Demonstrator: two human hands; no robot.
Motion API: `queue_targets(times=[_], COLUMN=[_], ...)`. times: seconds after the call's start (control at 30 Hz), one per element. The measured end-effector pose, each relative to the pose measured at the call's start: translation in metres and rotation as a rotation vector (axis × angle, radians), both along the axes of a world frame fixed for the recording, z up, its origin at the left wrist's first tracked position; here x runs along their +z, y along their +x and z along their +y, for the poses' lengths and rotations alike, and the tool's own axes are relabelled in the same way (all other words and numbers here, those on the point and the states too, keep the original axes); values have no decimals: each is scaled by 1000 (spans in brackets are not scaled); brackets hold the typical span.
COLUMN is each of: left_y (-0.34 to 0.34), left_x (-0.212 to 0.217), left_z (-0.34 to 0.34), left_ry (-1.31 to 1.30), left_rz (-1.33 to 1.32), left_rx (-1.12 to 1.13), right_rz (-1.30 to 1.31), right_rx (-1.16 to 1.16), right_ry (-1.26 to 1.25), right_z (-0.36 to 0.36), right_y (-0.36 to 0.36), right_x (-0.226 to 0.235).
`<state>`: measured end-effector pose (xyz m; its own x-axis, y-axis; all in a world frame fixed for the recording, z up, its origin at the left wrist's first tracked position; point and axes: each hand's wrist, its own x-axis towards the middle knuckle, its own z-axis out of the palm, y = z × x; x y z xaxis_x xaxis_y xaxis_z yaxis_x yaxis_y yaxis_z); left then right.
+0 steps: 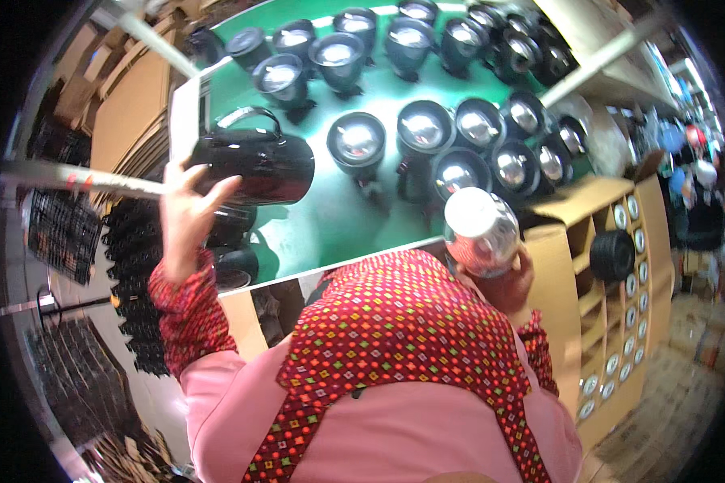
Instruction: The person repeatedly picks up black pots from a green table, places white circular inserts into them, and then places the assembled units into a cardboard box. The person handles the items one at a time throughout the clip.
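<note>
My left hand (192, 201) is at the left end of a glossy black cylindrical vessel (270, 167) with a curved handle. Its fingers are stretched and spread; some overlap the vessel, and I cannot tell how firmly they touch. Low at the right, close to my body, my right hand (514, 282) is closed around a shiny silver rounded canister (495, 240) with a white round end. Beyond both hands, several black cups (356, 143) with shiny silver domed insides stand on the green table (322, 229). More black vessels (232, 267) sit at the table's left edge, below my left hand.
At the right stands a divided cardboard box (600, 201) with several round silver-rimmed pieces and a black cylinder (612, 256). Metal frame bars (80, 179) cross at the left. Black ridged stacks (137, 274) and cardboard sheets (129, 121) lie beyond the left edge.
</note>
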<state>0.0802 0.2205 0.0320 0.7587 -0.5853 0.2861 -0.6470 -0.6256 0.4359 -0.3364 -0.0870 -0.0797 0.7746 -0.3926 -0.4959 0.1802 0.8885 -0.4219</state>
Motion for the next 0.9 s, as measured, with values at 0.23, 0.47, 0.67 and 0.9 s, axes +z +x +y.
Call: queue_targets(times=[0.23,0.47,0.67,0.9], left_y=[-74,-148,-181,-197], left_x=[67,70,57,50], left_z=[-56,-143,-167,-182], left_ry=[-518,-462,-448,-448], left_rz=[425,265,339,319], left_rx=[-603,-969,-914,-887], right_rz=[-196,-303,-301,-282], right_rx=[-8,-26,-50,-60], right_ry=[5,-140,-175,-209], right_z=[10,16,13,6], right_y=[-2,-19,-42,-48], right_x=[-12,1,4,6])
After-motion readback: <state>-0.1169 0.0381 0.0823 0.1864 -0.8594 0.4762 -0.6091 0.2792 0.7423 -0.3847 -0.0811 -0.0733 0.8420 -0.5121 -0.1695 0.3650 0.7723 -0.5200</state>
